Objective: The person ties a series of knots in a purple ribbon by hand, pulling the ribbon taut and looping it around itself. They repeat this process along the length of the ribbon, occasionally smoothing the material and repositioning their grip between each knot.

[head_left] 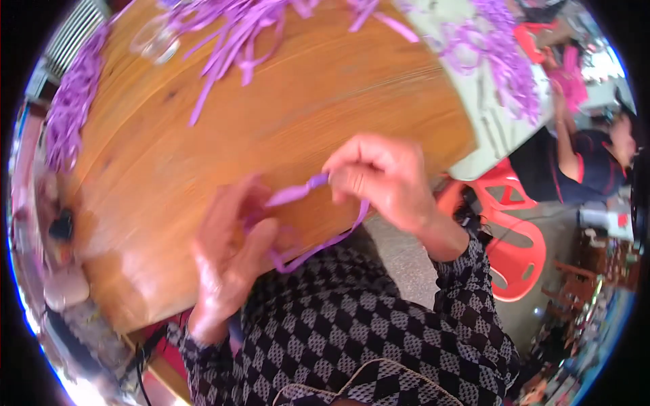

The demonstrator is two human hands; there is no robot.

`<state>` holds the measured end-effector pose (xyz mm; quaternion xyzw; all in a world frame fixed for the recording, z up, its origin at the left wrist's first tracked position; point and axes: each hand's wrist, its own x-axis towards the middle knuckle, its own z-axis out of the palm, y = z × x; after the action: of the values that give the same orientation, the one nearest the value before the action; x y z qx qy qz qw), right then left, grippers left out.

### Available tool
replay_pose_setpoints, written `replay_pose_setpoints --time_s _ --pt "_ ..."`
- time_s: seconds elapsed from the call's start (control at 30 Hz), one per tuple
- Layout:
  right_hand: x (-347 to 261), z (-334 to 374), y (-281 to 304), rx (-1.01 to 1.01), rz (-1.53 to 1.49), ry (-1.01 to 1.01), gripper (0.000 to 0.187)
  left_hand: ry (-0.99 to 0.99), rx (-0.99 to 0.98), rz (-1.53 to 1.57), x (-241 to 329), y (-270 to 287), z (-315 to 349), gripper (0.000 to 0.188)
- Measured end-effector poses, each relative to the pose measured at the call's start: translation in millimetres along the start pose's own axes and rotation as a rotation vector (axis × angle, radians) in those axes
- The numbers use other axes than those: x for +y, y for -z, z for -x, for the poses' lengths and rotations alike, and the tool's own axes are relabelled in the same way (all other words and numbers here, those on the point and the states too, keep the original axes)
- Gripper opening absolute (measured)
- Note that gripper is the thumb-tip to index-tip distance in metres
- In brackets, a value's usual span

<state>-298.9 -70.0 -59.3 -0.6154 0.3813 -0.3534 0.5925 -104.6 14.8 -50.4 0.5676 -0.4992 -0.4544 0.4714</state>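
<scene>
Clothing [338, 325], right hand [389, 181] pinching ribbon [291, 195], clear cup [157, 44]

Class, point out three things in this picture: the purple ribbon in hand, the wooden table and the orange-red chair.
Purple ribbon [291, 195]: head view, on its wider stretch.
Wooden table [305, 125]: head view, bare tabletop.
Orange-red chair [535, 252]: head view, outer edge.

We observed bright, hazy lighting, with glare on the near-left part of the wooden table [284, 128] and blown-out highlights at the upper-right rim. We recorded motion blur on the left hand [229, 256], bent edges, blue fringing and black corners.
</scene>
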Motion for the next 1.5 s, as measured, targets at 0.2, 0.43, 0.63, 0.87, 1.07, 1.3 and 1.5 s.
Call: replay_pose_setpoints --time_s 0.2,0.43,0.63,0.87,1.07,1.3,1.5 --pt "-39.3 -49.6 160.7 0.571 0.147 0.113 0.014 -0.067 0.075 -0.231 -7.0 20.4 8.7 0.054" --pt "-68.4 -70.6 362.0 1.011 1.348 0.406 0.026 -0.032 0.075 -0.112 -6.2 6.8 2.7 0.056" --pt "-5.1 -111.7 271.9 0.62 0.693 0.315 0.019 -0.112 0.002 -0.339 -3.5 13.1 -6.8 0.045" --pt "24.6 -142.6 161.9 0.493 1.495 0.466 0.002 -0.112 0.036 -0.278 -2.6 8.7 -11.1 0.049" --pt "11.1 -90.0 73.9 0.052 1.108 0.478 0.007 -0.176 0.007 -0.456 2.3 24.1 4.4 0.036" --pt "-26.8 1.7 -27.7 -0.361 0.665 0.601 0.013 -0.461 -0.194 -0.313 43.5 0.6 -8.2 0.051" --pt "-35.5 -19.4 -10.3 -0.148 0.53 0.67 0.017 0.102 -0.221 0.112 17.2 16.2 -3.2 0.035"
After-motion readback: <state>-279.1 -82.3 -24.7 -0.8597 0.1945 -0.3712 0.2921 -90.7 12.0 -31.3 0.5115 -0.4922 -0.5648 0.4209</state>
